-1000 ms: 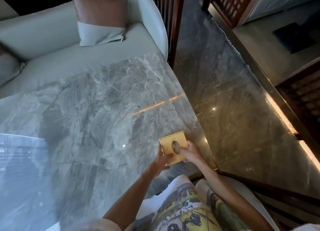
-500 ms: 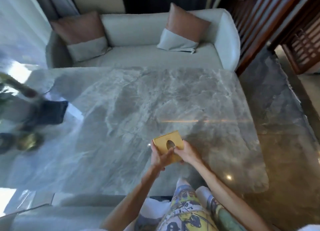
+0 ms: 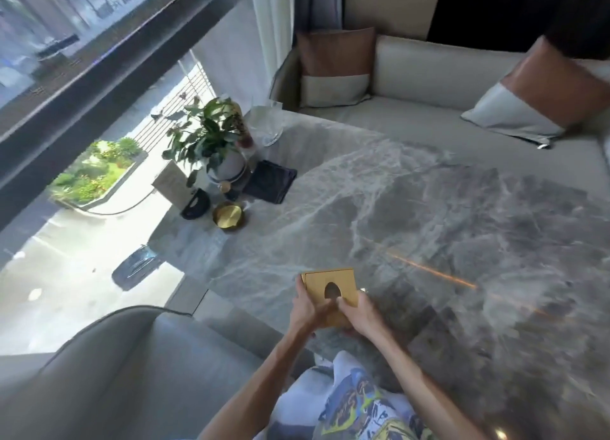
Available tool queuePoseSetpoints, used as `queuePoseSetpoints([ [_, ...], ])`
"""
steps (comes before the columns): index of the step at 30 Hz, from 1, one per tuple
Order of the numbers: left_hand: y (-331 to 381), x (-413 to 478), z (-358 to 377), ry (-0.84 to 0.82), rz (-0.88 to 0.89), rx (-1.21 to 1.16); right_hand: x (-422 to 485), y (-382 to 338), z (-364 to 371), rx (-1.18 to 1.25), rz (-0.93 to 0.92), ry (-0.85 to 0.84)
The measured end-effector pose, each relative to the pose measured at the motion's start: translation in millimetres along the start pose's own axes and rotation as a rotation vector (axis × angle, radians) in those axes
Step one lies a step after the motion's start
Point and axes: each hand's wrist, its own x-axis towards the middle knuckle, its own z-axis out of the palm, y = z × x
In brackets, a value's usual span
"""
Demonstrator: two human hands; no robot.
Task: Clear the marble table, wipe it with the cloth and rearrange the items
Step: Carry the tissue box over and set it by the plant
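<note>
Rearranging step, as I judge it: left hand [image 3: 305, 304] and right hand [image 3: 358, 310] both grip gold box [image 3: 331, 292] over marble table [image 3: 429, 208]; next, I'd set it down.

A pale sofa [image 3: 429, 76] with two brown-and-grey cushions [image 3: 333, 66] faces a grey chair [image 3: 132, 367] by the window [image 3: 66, 43].

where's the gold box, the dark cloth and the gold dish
gold box [image 3: 333, 291]: head view, on its top face beside the oval hole
dark cloth [image 3: 270, 182]: head view, middle of the folded cloth
gold dish [image 3: 228, 215]: head view, centre of its shiny inside
</note>
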Motion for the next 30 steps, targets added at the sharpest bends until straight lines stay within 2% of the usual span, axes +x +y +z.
queuePoseSetpoints([
  [7, -3, 6, -31, 0.013, -0.044, -0.125, 23, -22, 25, 0.095, 0.039, -0.095],
  [15, -25, 53, -98, -0.105, -0.032, -0.117, 33, -52, 75, 0.176, 0.091, -0.159],
  [26, -60, 190, -326, -0.283, 0.027, -0.005, 91, -206, 273, 0.326, 0.210, -0.093],
  [30, -63, 223, -393, -0.330, 0.069, 0.043, 112, -247, 324, 0.339, 0.248, -0.099],
])
